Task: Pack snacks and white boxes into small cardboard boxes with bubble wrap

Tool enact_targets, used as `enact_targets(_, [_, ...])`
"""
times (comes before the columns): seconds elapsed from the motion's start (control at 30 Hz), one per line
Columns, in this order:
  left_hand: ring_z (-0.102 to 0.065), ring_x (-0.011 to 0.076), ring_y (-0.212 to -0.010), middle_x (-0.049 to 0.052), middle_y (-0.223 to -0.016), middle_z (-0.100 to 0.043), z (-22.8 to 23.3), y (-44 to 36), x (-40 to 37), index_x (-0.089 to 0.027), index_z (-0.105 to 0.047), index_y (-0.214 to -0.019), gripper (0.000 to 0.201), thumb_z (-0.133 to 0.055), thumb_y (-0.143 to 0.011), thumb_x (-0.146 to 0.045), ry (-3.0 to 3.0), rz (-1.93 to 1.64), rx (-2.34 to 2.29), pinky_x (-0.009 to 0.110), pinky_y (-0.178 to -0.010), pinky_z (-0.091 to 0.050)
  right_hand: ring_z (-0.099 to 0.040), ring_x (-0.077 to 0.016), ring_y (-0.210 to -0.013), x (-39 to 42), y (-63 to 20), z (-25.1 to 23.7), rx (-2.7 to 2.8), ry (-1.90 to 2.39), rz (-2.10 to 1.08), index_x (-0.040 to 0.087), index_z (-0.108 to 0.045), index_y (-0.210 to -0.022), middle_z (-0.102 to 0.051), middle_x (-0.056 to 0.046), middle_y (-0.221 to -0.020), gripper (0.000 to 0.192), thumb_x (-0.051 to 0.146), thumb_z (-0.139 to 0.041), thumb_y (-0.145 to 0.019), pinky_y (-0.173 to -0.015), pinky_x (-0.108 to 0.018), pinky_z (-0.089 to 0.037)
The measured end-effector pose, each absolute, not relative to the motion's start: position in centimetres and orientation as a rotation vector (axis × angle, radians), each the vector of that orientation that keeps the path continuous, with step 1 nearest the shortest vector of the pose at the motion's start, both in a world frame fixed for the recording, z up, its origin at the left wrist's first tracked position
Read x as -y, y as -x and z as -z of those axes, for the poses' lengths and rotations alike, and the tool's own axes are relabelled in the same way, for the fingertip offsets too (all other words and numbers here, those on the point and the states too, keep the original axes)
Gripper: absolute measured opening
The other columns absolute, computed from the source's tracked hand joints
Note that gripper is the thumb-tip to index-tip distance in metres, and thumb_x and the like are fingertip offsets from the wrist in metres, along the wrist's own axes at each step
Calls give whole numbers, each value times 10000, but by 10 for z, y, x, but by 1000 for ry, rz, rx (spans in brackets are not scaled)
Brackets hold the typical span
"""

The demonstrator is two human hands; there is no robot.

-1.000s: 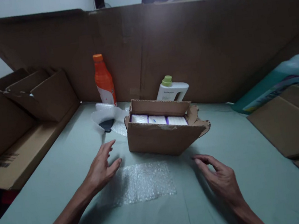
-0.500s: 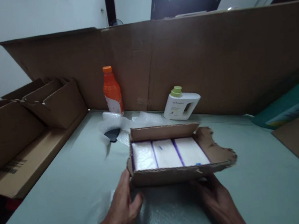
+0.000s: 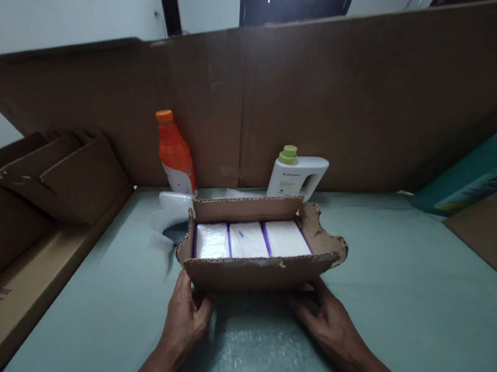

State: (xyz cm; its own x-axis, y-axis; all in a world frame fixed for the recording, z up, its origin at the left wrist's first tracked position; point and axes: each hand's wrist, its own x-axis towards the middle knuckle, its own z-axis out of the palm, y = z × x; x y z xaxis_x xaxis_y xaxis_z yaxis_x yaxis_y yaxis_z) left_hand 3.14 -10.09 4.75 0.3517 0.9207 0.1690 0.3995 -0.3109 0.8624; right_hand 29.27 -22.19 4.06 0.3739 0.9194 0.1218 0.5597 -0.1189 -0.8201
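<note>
Left hand grips the near left corner of the cardboard box, fingers curled under it, thumb on the front wall. Right hand cups the near right underside, fingers hidden beneath. Box sits centre on the pale green table, over a bubble wrap sheet; long axis runs left-right, open top up. Corrugated walls, ragged torn right flap. Inside: three white packs side by side, purple edges between. Behind: orange bottle, white jug, upright.
</note>
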Motion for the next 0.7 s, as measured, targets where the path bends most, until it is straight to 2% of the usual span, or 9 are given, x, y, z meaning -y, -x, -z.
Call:
enact_targets(0.1, [-665, 260, -971, 138, -1193, -644, -58, -12, 103, -166, -434, -1382, 567, -534, -842, -305, -1947, -774, -1191, 384, -765, -579, -726, -286, -909, 226, -301, -49, 1309, 1844, -555, 191, -555, -1216, -736, -128, -1078, 417, 405, -573, -858, -781, -415, -593])
enact_targets(0.17, [-615, 287, -1149, 149, -1350, -584, -69, 8, 115, -209, -308, -1498, 675, -552, -874, -296, -2067, -804, -1218, 444, -915, -554, -711, -292, -967, 238, -302, -53, 1313, 1891, -435, 201, -581, -1232, -730, -125, -1125, 408, 402, -575, -878, -825, -431, -582])
enact_targets(0.23, [-517, 291, -1302, 134, -1458, -512, -79, 27, 137, -256, -250, -1540, 698, -544, -907, -247, -2250, -855, -1190, 485, -1051, -479, -683, -294, -1052, 253, -291, -58, 1372, 1899, -216, 221, -585, -1279, -714, -120, -1187, 391, 360, -565, -915, -902, -457, -553])
enact_targets(0.27, [-494, 284, -1327, 122, -1464, -511, -81, 33, 150, -270, -275, -1534, 672, -527, -915, -206, -2340, -832, -1129, 487, -1076, -460, -668, -293, -1088, 259, -280, -59, 1453, 1867, -127, 229, -583, -1299, -708, -119, -1207, 383, 323, -557, -930, -936, -466, -535])
enact_targets(0.33, [-522, 274, -1280, 99, -1379, -583, -77, 40, 176, -280, -421, -1458, 573, -490, -910, -127, -2477, -693, -970, 480, -1050, -477, -639, -289, -1152, 266, -248, -62, 1730, 1731, -95, 235, -591, -1313, -690, -123, -1260, 377, 241, -527, -942, -980, -478, -509])
enact_targets(0.4, [-568, 276, -1164, 98, -1237, -652, -63, 39, 192, -256, -577, -1315, 462, -468, -900, -86, -2541, -546, -887, 480, -971, -509, -595, -288, -1231, 265, -212, -61, 2063, 1563, -235, 234, -604, -1320, -640, -125, -1362, 394, 203, -518, -936, -1011, -486, -491])
enact_targets(0.47, [-582, 268, -1059, 103, -1127, -672, -46, 37, 197, -231, -658, -1187, 358, -474, -912, -94, -2552, -479, -906, 480, -917, -511, -533, -294, -1319, 264, -190, -56, 2317, 1457, -383, 232, -614, -1326, -568, -114, -1460, 394, 238, -547, -937, -1056, -508, -457])
enact_targets(0.6, [-565, 253, -1096, 104, -1167, -651, -28, 43, 189, -214, -658, -1162, 294, -504, -927, -129, -2479, -515, -842, 464, -949, -489, -502, -316, -1361, 289, -220, -39, 2380, 1610, -334, 233, -596, -1367, -535, -110, -1495, 410, 328, -514, -976, -1054, -570, -435])
enact_targets(0.7, [-559, 247, -1164, 97, -1229, -637, -33, 54, 186, -227, -645, -1169, 299, -506, -921, -133, -2422, -563, -740, 468, -996, -480, -579, -330, -1276, 322, -274, -37, 2132, 1878, -130, 225, -670, -1257, -642, -122, -1374, 375, 358, -434, -998, -955, -561, -489])
